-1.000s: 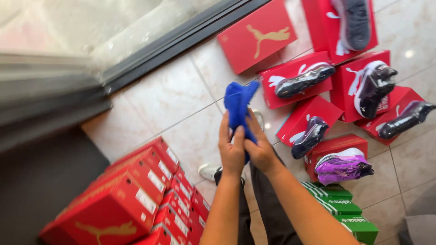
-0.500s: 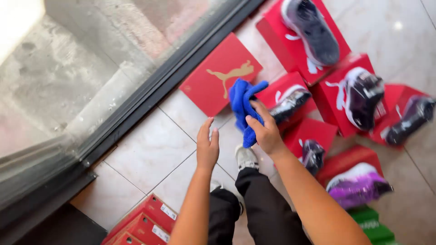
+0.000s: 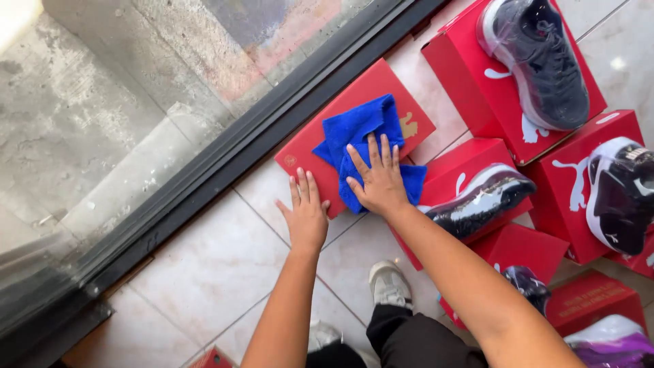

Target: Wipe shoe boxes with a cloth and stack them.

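Observation:
A flat red shoe box lies on the tiled floor beside the dark door sill. A crumpled blue cloth rests on its lid. My right hand lies flat on the cloth with fingers spread, pressing it onto the lid. My left hand rests open on the near edge of the same box, fingers together and pointing away from me.
Several red shoe boxes with plastic-wrapped sneakers on top stand at the right: a dark grey one, a black and white one, a black one. A glass door and black sill run diagonally at the left. My shoes stand on the tiles.
The blue cloth went from held up in both hands down onto the red box lid. My right hand now presses it flat, and my left hand has come to rest on the box's edge.

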